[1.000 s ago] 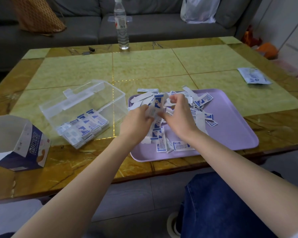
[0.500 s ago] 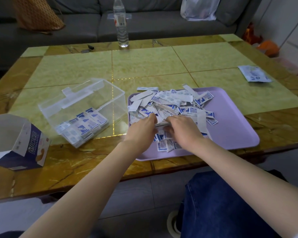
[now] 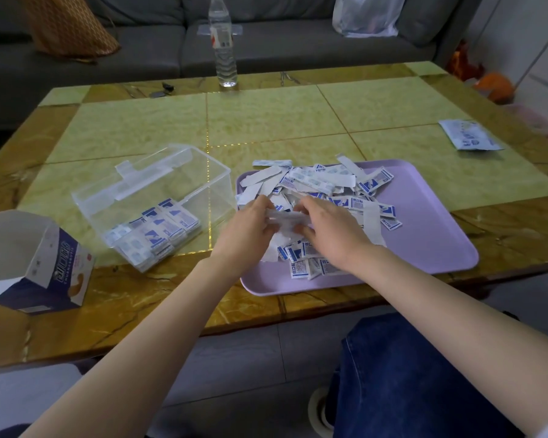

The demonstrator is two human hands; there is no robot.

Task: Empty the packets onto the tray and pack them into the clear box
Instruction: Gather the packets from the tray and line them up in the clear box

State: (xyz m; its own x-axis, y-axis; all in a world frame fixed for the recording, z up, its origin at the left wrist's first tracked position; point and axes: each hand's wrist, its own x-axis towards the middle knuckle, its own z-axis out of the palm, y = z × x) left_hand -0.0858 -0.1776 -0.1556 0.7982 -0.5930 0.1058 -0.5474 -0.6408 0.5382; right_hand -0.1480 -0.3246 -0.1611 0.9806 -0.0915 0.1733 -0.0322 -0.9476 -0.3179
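Note:
A lilac tray (image 3: 431,235) holds a loose heap of white-and-blue plaster packets (image 3: 323,184). My left hand (image 3: 247,229) and my right hand (image 3: 332,229) hover over the tray's left half, both pinching one small stack of packets (image 3: 285,218) between them, held edge-on. The clear box (image 3: 159,197) stands tilted to the left of the tray, its open lid at the back, with two or three rows of packets (image 3: 159,232) packed in its near corner.
An opened blue-and-white carton (image 3: 41,263) stands at the table's left front. A flat packet (image 3: 469,134) lies far right. A water bottle (image 3: 223,45) stands at the table's far edge, with a sofa behind. My knee in jeans (image 3: 408,374) is under the table edge.
My hands dropped from above the heap to the tray's front, gathered packets, and now lift a squared-up stack slightly, closer to the tray's left side.

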